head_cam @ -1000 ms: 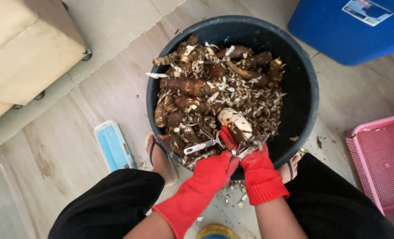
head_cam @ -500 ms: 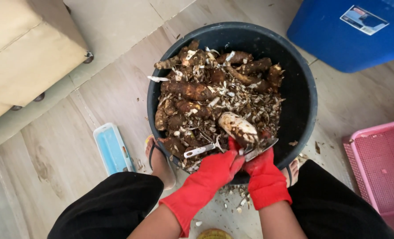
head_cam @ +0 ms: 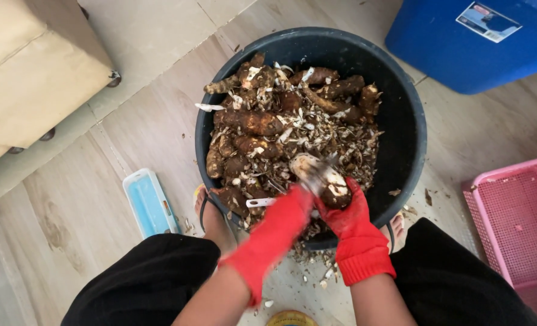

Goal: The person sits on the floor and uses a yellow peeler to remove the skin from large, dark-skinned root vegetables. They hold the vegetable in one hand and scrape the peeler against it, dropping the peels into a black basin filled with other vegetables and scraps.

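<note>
A black round tub (head_cam: 410, 130) on the floor is full of brown roots (head_cam: 253, 121) and pale peelings. My right hand (head_cam: 350, 220), in a red glove, grips a partly peeled root (head_cam: 326, 181) over the near side of the tub. My left hand (head_cam: 283, 220), also red-gloved and blurred by motion, holds a white-handled peeler (head_cam: 259, 203) against that root. Both hands are close together above the tub's near rim.
A blue plastic bin (head_cam: 461, 42) stands at the back right and a pink mesh basket (head_cam: 516, 223) at the right. A light blue flat case (head_cam: 149, 202) lies on the wooden floor at the left. A beige cushioned piece (head_cam: 33, 72) fills the top left. Peel scraps lie between my knees.
My left hand has swept along the root with the peeler and is now blurred. The root in my right hand has turned slightly, and both hands sit a little lower and to the right.
</note>
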